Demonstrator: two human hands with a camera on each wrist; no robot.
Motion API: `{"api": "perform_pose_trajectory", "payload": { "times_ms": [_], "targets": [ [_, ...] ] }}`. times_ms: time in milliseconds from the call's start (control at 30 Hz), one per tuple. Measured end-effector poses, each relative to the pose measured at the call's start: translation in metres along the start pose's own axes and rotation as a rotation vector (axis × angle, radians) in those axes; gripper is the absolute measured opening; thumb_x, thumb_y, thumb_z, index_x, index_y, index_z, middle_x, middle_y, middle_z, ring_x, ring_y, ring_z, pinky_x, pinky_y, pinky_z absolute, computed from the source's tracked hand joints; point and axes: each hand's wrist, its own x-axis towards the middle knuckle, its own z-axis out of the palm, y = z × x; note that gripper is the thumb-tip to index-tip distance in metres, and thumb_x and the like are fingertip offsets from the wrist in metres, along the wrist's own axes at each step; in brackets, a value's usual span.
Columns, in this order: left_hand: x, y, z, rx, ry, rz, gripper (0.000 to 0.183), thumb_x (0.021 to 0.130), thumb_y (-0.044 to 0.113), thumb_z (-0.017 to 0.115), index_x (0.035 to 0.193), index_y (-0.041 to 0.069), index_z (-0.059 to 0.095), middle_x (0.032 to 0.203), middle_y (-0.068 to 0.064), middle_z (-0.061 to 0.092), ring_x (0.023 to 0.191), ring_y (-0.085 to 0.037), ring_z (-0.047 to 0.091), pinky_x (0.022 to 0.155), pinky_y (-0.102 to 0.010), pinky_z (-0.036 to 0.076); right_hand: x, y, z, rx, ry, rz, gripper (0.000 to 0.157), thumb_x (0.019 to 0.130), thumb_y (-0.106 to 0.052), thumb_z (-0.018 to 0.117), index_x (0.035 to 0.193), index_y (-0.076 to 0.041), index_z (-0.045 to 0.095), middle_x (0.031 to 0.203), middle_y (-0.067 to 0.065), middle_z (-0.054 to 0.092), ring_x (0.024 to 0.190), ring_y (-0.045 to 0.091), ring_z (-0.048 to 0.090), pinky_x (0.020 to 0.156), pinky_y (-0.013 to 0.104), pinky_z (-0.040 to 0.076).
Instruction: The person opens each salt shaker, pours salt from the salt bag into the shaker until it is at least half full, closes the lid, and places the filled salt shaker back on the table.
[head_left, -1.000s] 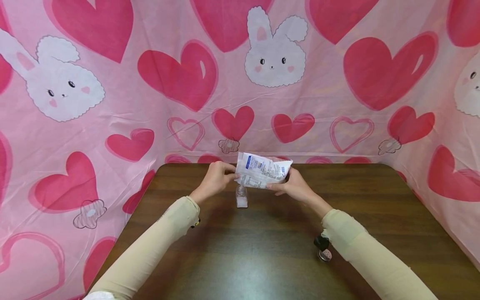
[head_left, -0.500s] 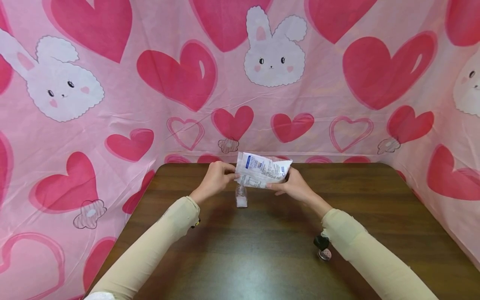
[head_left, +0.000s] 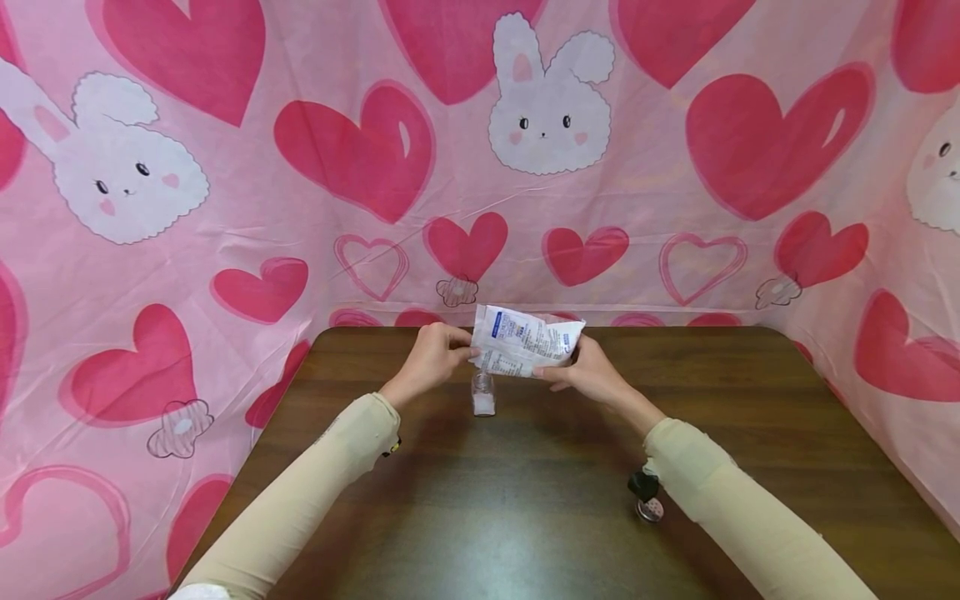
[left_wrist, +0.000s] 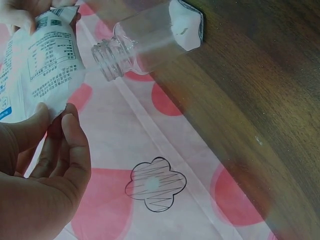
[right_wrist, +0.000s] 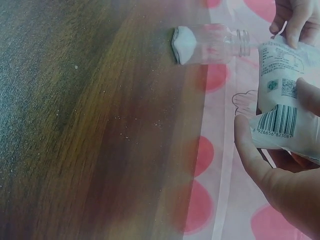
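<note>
A white printed packet [head_left: 517, 342] is held tilted between both hands above the far part of the table. At its left end, my left hand [head_left: 431, 358] pinches the lower corner between thumb and fingers. My right hand [head_left: 588, 375] grips the other end, with a thumb on the near face. Just below the packet's left corner stands a clear bottle [head_left: 483, 400] with a threaded neck and white grains in its bottom. In the left wrist view, a faint pale streak runs between the packet's corner and the mouth of the bottle [left_wrist: 150, 42].
On the brown wooden table [head_left: 480, 517], a round cap with holes [head_left: 649, 509] lies beside the right forearm. Loose white grains [right_wrist: 131, 134] are scattered on the wood. A pink cloth [head_left: 465, 192] with hearts and rabbits hangs behind and at the sides.
</note>
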Motion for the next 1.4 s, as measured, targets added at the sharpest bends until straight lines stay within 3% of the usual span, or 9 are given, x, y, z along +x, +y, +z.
{"api": "perform_pose_trajectory", "payload": {
  "times_ms": [1400],
  "targets": [
    [0.0001, -0.0014, -0.0005, -0.014, 0.002, -0.007, 0.005, 0.088, 0.002, 0.085, 0.092, 0.000, 0.083, 0.086, -0.005, 0.078, 0.070, -0.014, 0.054, 0.068, -0.031, 0.047, 0.0013, -0.0023, 0.0001, -0.020, -0.001, 0.001, 0.054, 0.086, -0.004, 0.086, 0.130, 0.006, 0.057, 0.114, 0.022, 0.070, 0.088, 0.025, 0.072, 0.073, 0.052, 0.061]
  ]
}}
